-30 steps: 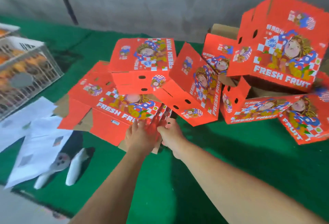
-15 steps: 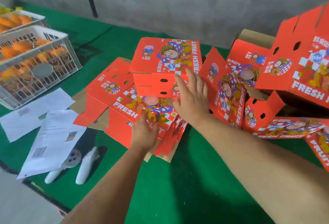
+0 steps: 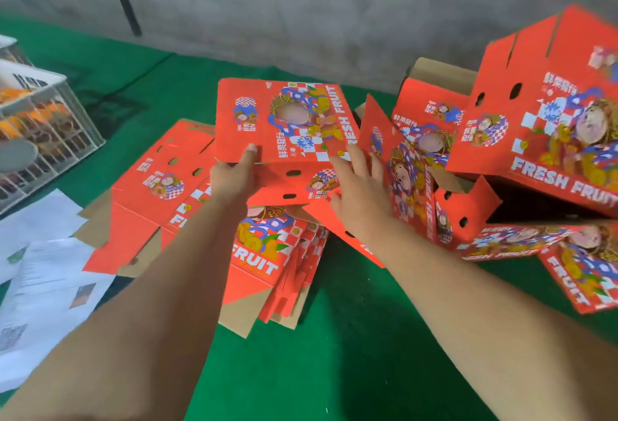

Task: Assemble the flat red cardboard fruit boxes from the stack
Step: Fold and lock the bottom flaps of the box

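A stack of flat red cardboard fruit boxes [image 3: 267, 253] lies on the green cloth [image 3: 351, 353] in the middle. An assembled red box [image 3: 284, 119] sits on the back of that stack. My left hand [image 3: 234, 176] grips this box at its front left corner, thumb on the printed top. My right hand [image 3: 359, 186] touches its front right corner with fingers spread and straight. Several more assembled red boxes [image 3: 548, 126] are heaped at the right, some tilted.
A white wire crate of orange fruit [image 3: 40, 133] stands at the far left. White papers [image 3: 43, 273] lie at the front left on the cloth. A grey wall runs along the back, with a dark rod [image 3: 125, 2] leaning on it.
My left hand left the flat stack and took the assembled box's front left corner. My right hand moved a little right along its front. The view swung slightly.
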